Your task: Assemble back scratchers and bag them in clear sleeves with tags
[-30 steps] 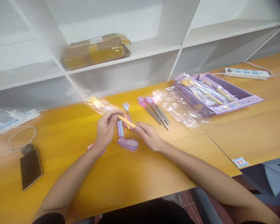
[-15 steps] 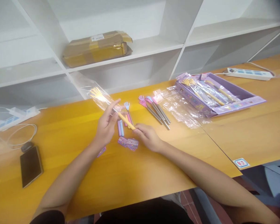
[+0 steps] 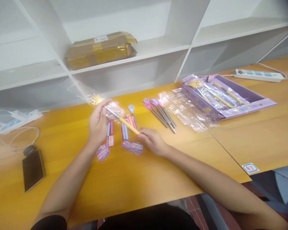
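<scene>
My right hand (image 3: 153, 140) is closed round the end of the yellow handle of a back scratcher (image 3: 129, 125), which slants up to the left. Its yellow hand-shaped head is still inside a clear plastic bag (image 3: 115, 110), bunched along the metal shaft. Near the head, my left hand (image 3: 98, 124) is closed on the bag, its fingers partly hiding the shaft. Below it on the table lie small printed cards (image 3: 103, 152) and blue and pink handle grips (image 3: 109, 128). Further right are more cards (image 3: 133, 147), purple and blue grips (image 3: 124, 131) and a blue-headed back scratcher (image 3: 131, 109).
Several pink and blue back scratchers (image 3: 162, 113) lie beside empty plastic bags (image 3: 188, 110). A purple display box (image 3: 249, 107) holds bagged yellow ones. A phone (image 3: 33, 171) and power strip (image 3: 20, 121) lie left. A taped parcel (image 3: 100, 51) sits on the white shelf (image 3: 163, 48).
My left hand has slid up and left along the back scratcher, and the plastic bag has bunched up toward its head. More of the shaft shows. My right hand stays on the handle.
</scene>
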Available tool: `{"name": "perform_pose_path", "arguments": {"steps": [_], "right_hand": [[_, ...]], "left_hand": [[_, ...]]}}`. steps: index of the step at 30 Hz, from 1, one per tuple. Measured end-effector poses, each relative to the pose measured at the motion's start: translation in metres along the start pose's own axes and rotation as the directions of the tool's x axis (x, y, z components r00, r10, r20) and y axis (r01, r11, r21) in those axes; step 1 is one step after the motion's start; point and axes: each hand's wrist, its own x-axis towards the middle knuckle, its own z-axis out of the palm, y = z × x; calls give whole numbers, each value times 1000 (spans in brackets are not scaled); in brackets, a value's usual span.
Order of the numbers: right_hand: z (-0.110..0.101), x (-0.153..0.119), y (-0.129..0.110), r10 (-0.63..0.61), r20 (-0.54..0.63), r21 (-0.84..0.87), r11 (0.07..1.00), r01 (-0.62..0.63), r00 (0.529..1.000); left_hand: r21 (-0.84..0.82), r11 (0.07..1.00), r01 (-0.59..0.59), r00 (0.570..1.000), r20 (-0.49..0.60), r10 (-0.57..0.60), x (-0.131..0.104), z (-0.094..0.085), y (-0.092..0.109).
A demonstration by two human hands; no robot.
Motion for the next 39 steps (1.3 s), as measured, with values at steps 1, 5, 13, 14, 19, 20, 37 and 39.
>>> {"name": "perform_pose_path", "arguments": {"steps": [1, 5, 13, 14, 19, 20, 37, 39], "right_hand": [[0, 0, 0, 3, -1, -1, 1000, -3, 1000], [2, -1, 2, 19, -18, -8, 1000, -19, 1000], [1, -3, 5, 62, -125, -7, 998, -63, 990], [-1, -4, 4, 73, -150, -3, 997, -74, 986], [-11, -1, -3, 163, -248, 32, 987, -160, 955], [-13, 0, -4, 189, -256, 51, 982, -182, 948], [-29, 11, 18, 290, -197, 360, 910, -206, 936], [-33, 13, 22, 289, -196, 352, 913, -208, 937]], "left_hand": [[4, 1000, 26, 1000, 13, -26, -2, 2, 1], [33, 998, 53, 994, 93, -56, -12, 11, 5], [99, 995, -18, 966, 257, -8, -18, 12, 11], [117, 993, -34, 963, 269, 1, -16, 10, 12], [133, 989, -59, 937, 349, 9, -7, 1, 13], [121, 991, -51, 931, 366, 3, -6, 1, 13], [0, 999, -40, 995, 92, 39, -4, 6, 20], [-20, 996, -85, 996, -21, 84, -1, 6, 21]]}}
